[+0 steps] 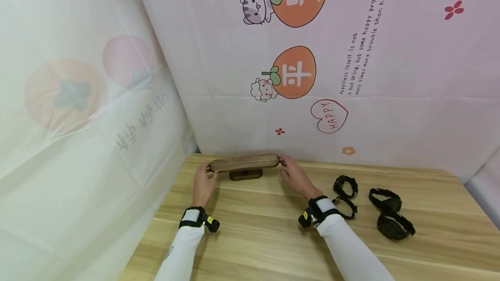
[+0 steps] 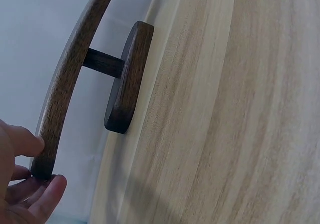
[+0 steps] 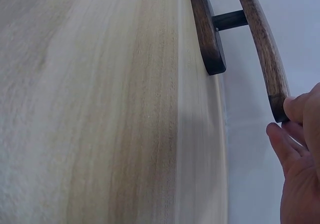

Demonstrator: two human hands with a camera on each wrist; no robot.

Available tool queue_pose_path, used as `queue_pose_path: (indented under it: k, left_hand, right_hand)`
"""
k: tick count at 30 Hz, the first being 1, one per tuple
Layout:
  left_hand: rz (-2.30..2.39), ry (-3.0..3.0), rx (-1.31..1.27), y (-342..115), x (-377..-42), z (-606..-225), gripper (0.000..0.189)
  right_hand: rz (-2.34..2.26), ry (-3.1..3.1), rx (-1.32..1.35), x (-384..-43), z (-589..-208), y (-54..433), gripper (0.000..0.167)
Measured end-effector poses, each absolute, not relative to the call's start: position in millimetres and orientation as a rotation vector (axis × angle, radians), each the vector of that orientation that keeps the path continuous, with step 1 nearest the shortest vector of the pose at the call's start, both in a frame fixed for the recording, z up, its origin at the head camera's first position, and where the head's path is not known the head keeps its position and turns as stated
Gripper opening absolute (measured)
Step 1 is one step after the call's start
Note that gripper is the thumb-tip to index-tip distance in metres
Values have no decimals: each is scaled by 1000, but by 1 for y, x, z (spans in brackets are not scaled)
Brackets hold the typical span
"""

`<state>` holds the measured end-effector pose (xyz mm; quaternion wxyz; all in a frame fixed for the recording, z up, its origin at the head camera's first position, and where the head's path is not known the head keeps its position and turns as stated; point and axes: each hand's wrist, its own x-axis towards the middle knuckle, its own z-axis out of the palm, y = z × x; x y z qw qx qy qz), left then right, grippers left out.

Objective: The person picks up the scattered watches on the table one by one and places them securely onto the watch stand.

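Observation:
A dark brown wooden T-shaped display stand [image 1: 245, 162] is at the far edge of the table. Its long curved bar [image 2: 64, 86] sits on a short post [image 2: 102, 63] above a rounded base [image 2: 131, 79], which stands upright on the tabletop. With thumb and fingers, my left hand [image 1: 203, 184] pinches the bar's left end. At the opposite end, my right hand [image 1: 297, 178] has thumb and fingers around the tip, as the right wrist view shows. Nothing else is in either hand.
Several black wristwatches lie on the wooden table [image 1: 258, 229] to the right of my right hand, among them one watch [image 1: 346, 186] near the right wrist and another watch [image 1: 392, 227] farther right. A printed white cloth [image 1: 234, 120] hangs behind the table, another cloth [image 1: 78, 164] at left.

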<state>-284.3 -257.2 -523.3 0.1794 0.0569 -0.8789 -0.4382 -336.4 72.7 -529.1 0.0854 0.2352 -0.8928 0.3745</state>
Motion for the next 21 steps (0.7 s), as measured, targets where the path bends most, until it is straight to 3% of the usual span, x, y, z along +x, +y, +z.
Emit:
queue_pose_path:
  k: [6,16,21]
  left_hand:
    - [-1269,-2492,155,-257,-282,-524,46]
    - [-1272,-2482,101,-256,-280,-525,49]
    - [-1255,-2482,77,-255,-278,-526,49]
  right_hand:
    - [1090,-2629,675,-337,-530,74,44]
    - [1158,-2721,606,-337,-529,73,58]
    - [1173,-2712,600,-337,-530,71,57]
